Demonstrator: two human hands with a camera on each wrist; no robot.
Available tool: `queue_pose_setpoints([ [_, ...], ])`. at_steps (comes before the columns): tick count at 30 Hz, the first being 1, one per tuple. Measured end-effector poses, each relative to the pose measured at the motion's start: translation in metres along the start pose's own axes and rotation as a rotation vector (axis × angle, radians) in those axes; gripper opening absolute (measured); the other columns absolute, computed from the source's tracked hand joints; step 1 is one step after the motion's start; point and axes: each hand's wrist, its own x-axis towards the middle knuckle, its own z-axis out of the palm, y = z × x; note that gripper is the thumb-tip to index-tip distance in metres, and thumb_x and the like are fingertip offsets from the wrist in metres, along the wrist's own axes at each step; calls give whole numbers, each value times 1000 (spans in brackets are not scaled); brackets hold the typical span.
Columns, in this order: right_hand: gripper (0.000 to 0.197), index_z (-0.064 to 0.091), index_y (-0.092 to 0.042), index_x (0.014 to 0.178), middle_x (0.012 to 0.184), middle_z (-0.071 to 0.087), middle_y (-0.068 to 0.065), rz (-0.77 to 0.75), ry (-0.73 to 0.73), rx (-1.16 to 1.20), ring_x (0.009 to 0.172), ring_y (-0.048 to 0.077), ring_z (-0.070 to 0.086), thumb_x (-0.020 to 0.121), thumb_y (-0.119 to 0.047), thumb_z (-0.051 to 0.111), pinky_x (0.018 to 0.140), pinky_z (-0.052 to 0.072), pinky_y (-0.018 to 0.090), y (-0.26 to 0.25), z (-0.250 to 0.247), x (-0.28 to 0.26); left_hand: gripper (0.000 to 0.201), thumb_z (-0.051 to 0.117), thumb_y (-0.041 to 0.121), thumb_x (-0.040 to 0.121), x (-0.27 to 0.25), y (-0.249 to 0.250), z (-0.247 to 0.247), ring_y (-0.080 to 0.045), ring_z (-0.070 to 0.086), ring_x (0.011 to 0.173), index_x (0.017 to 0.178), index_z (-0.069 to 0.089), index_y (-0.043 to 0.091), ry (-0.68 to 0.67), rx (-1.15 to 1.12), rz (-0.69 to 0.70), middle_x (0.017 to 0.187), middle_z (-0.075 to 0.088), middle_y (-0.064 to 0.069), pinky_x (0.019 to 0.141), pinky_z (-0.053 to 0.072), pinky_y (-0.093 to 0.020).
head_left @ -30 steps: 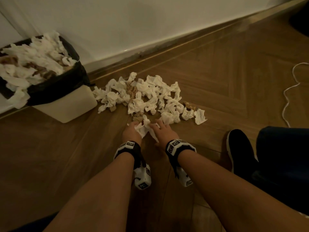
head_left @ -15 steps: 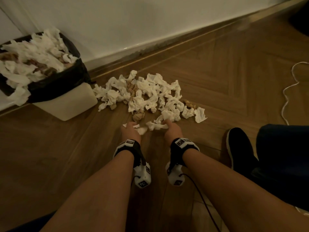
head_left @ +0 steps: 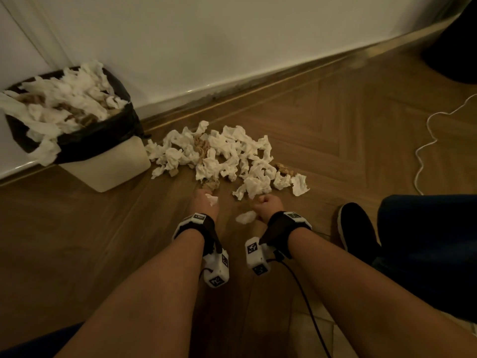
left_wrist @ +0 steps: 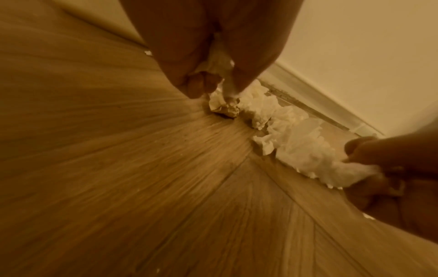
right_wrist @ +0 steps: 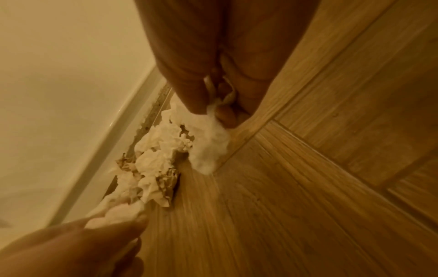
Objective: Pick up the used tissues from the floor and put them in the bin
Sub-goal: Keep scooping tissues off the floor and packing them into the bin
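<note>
A heap of crumpled white and brown tissues (head_left: pixel 222 156) lies on the wooden floor by the skirting board. My left hand (head_left: pixel 205 202) sits at the heap's near edge, fingers curled round a white tissue (head_left: pixel 212 200); the left wrist view shows that tissue (left_wrist: pixel 219 63) tucked in the fist. My right hand (head_left: pixel 267 206) grips another white tissue (head_left: pixel 245 217), which hangs from the fingers in the right wrist view (right_wrist: pixel 208 142). The bin (head_left: pixel 108 164), white with a black liner, stands to the left and is heaped with tissues.
A white cord (head_left: pixel 428 140) snakes over the floor at the right. My dark shoe (head_left: pixel 357 228) and trouser leg (head_left: pixel 428 249) are at the right, close to the right hand. The white wall (head_left: pixel 232 42) runs behind the heap.
Both hands have drawn back from the heap toward me, each closing on a white tissue. The tissue that lay between them is now split between the fists.
</note>
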Motion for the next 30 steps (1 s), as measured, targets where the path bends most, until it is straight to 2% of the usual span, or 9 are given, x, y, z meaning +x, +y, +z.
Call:
queue_pose_setpoints([
  [5, 25, 67, -16, 93, 101, 55, 1, -11, -70, 7, 101, 20, 55, 93, -2, 47, 91, 50, 32, -18, -5, -15, 36, 46, 1, 91, -3, 11, -20, -36, 48, 113, 126, 45, 11, -3, 89, 20, 130, 39, -17, 95, 45, -44],
  [8, 34, 67, -16, 79, 96, 54, 1, -21, -48, 2, 84, 16, 55, 92, 4, 43, 65, 52, 23, -31, -8, -24, 25, 34, 3, 95, -9, 15, -38, -28, 60, 74, 98, 52, 19, 40, 1, 113, 100, 53, -11, 62, 55, -36],
  [10, 43, 62, -18, 65, 87, 55, 4, -36, -68, 15, 69, 17, 55, 92, 7, 40, 42, 48, 21, -42, -8, -32, 31, 31, 2, 94, -11, 20, -54, -24, 53, 64, 86, 52, 23, 73, -24, 128, 83, 52, -6, 57, 47, -29],
  [13, 44, 57, -14, 60, 68, 51, 10, -114, -106, 2, 52, 20, 45, 90, 9, 34, 35, 37, 16, -61, -3, -42, 32, 30, 2, 92, -15, 26, -84, -26, 51, 75, 79, 50, 23, 165, -75, 171, 83, 53, -8, 65, 41, -33],
  [16, 43, 52, -11, 53, 58, 46, 8, -209, -103, -50, 49, 20, 42, 83, 14, 33, 34, 35, 14, -92, 9, -55, 19, 34, 11, 96, -16, 38, -115, -32, 53, 96, 92, 51, 17, 246, -99, 212, 107, 54, -16, 76, 39, -33],
  [20, 33, 43, -19, 59, 71, 47, 2, -345, -139, -79, 66, 16, 46, 84, 1, 48, 59, 45, 25, -146, 34, -76, 28, 45, 10, 90, -24, 65, -150, -30, 46, 103, 118, 41, 7, 343, -131, 308, 120, 42, -19, 86, 37, -33],
  [25, 13, 54, -17, 100, 90, 52, 5, -455, -257, -227, 75, 21, 51, 90, -9, 51, 57, 43, 28, -213, 82, -86, 52, 41, -12, 83, -27, 95, -211, -36, 38, 119, 131, 30, 5, 446, 90, 314, 139, 20, -17, 99, 36, -36],
  [27, 35, 50, -11, 126, 113, 56, 13, -567, -240, -468, 101, 31, 57, 91, -11, 51, 78, 51, 36, -241, 101, -89, 50, 44, -10, 84, -24, 102, -246, -33, 45, 111, 131, 31, 4, 477, 210, 364, 142, 13, -14, 95, 38, -33],
  [30, 33, 56, -6, 124, 126, 56, 17, -711, -194, -520, 116, 33, 53, 92, -12, 53, 98, 46, 38, -280, 126, -96, 31, 41, 13, 92, -13, 104, -297, -25, 52, 75, 122, 33, 13, 514, 248, 382, 119, 40, -12, 74, 42, -32],
])
